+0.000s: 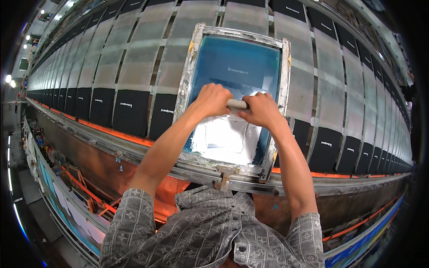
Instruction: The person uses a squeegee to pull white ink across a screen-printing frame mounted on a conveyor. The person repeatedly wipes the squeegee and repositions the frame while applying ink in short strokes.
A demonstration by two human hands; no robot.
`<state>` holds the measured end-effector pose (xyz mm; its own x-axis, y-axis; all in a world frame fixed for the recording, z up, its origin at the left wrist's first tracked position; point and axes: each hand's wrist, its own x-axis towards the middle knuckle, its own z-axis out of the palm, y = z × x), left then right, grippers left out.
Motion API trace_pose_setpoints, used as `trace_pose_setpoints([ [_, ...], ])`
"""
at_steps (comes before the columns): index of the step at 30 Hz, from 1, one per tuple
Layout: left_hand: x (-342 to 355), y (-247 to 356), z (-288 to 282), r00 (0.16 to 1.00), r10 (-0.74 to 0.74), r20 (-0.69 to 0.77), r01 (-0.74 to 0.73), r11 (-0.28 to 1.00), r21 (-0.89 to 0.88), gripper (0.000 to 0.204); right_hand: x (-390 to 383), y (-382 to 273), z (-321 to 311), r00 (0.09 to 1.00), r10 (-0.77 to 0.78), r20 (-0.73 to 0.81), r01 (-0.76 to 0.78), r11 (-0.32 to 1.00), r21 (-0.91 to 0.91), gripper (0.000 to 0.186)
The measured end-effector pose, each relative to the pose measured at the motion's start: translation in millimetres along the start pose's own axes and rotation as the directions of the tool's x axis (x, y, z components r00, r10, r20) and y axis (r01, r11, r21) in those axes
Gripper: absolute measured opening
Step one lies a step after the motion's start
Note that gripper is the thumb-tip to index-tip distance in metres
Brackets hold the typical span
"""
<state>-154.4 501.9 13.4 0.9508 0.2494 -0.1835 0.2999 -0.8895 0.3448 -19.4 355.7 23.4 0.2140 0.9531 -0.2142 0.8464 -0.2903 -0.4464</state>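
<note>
Long bench point(143, 58) fanning off to both sides, set with rows of black cloths point(130, 111). On top, near end at the rail point(321, 189), the blue screen point(232, 53), white ink point(223, 144) spread over the near half. Clamped around the squeegee point(238, 104) at mid-screen, side by side with a short gap: left hand point(215, 99) and right hand point(262, 109). Apparently midway through a stroke of ink; next, calls for even pressure and a level grip. Little room sideways, with the frame point(182, 94) close on both flanks; more open screen ahead, toward the far edge.
</note>
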Motion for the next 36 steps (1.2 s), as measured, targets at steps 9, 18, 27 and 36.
trace_pose_setpoints([
  [9, -108, 46, 49, 0.996, 0.071, 0.052, -0.068, 0.996, -0.060, 0.017, -95, -39, 65, 0.991, -0.128, -0.040, 0.130, 0.990, 0.054, 0.019],
  [18, 0, 4, 2, 0.999, 0.021, -0.037, -0.020, 0.999, 0.028, 0.024, 7, 15, 11, 0.997, -0.070, -0.040, 0.070, 0.997, 0.007, 0.019],
  [27, -100, 41, 45, 0.996, 0.046, 0.070, -0.042, 0.997, -0.064, 0.019, -84, -34, 65, 0.989, -0.138, -0.051, 0.141, 0.987, 0.072, 0.019],
  [36, 5, 7, 1, 1.000, 0.015, 0.015, -0.016, 1.000, 0.026, 0.024, 2, 13, 10, 0.998, -0.042, -0.049, 0.044, 0.999, 0.029, 0.021],
])
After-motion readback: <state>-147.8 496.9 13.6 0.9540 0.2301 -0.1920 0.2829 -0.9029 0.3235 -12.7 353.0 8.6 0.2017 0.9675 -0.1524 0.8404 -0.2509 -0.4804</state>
